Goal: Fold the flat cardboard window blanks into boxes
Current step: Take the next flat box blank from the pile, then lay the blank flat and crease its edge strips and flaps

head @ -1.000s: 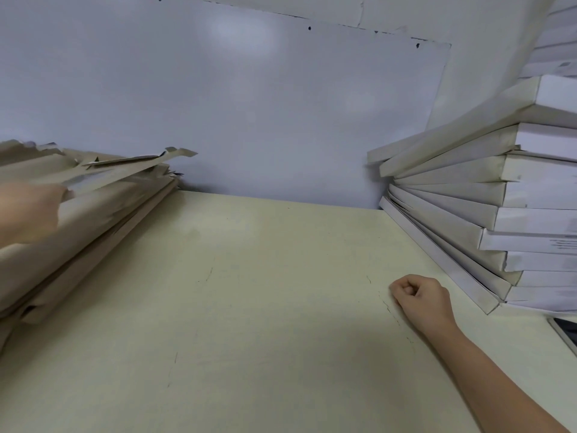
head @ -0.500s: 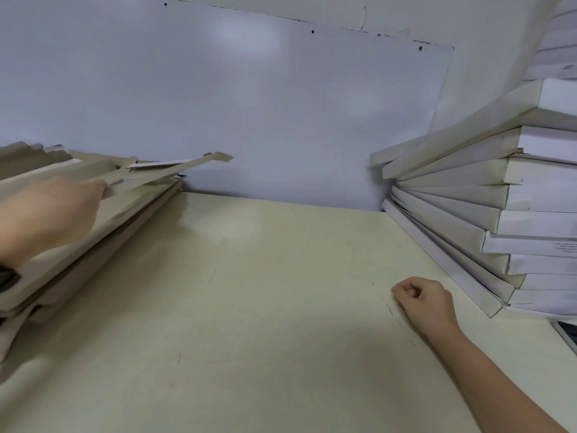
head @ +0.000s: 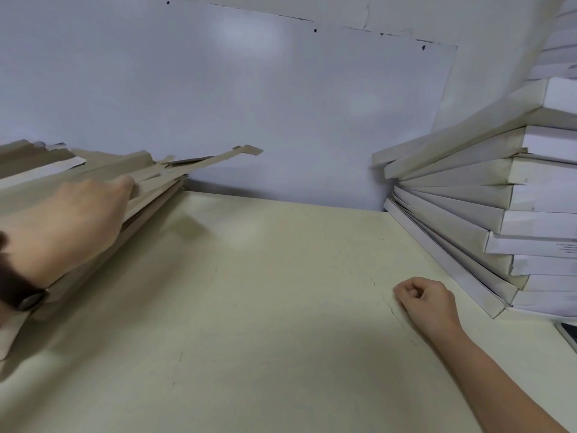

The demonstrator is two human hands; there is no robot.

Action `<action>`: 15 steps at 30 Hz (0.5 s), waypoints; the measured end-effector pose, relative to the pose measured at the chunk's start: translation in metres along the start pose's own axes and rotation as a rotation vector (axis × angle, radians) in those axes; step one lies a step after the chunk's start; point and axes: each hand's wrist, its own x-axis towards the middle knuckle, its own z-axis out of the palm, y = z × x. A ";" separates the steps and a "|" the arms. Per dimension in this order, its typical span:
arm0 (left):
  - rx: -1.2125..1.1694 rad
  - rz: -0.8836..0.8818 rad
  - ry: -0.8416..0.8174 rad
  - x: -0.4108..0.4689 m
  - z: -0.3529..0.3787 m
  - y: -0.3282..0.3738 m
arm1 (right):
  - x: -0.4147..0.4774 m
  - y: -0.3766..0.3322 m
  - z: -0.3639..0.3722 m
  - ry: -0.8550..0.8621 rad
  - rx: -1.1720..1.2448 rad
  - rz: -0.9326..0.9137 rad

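Cardboard blanks (head: 150, 195) lying piled at left, long edges running far-right; left hand (head: 68, 226) gripping top blank (head: 215, 158); right hand (head: 427, 301) resting clenched, empty.

The worktop (head: 281, 307) is pale cream-yellow, with a few thin dark scratch lines. The stack of flat blanks (head: 150, 195) on the left is grey-brown cardboard, with one white face showing near its top. The stack of folded boxes (head: 468, 195) on the right is off-white with brighter white ends. The wall board (head: 249, 104) is plain bluish white. The watch strap (head: 18, 292) is dark brown.
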 end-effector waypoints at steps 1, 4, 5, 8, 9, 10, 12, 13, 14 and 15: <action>-0.008 -0.034 -0.096 -0.005 -0.025 0.018 | 0.000 0.000 0.000 0.000 0.002 0.002; -0.066 0.005 0.018 -0.013 -0.060 0.057 | 0.000 0.000 0.000 -0.003 -0.004 0.008; -0.089 0.025 0.030 -0.016 -0.065 0.065 | 0.000 0.000 0.000 -0.004 -0.007 0.008; -0.129 0.054 -0.042 -0.018 -0.070 0.085 | 0.000 -0.001 0.000 -0.004 -0.010 0.011; -0.137 0.073 -0.035 -0.021 -0.072 0.093 | -0.001 -0.001 0.000 -0.004 -0.009 0.012; -0.158 0.095 -0.010 -0.025 -0.073 0.100 | -0.001 -0.002 -0.001 -0.005 -0.007 0.012; -0.180 0.140 0.009 -0.029 -0.072 0.112 | -0.001 -0.002 0.000 -0.010 -0.005 0.016; -0.172 0.161 0.000 -0.031 -0.072 0.119 | -0.001 -0.002 -0.001 -0.012 -0.006 0.019; -0.167 0.181 -0.005 -0.032 -0.071 0.126 | -0.002 -0.002 -0.001 -0.011 -0.006 0.020; -0.175 0.200 -0.010 -0.033 -0.070 0.132 | -0.002 -0.003 -0.001 -0.008 -0.004 0.020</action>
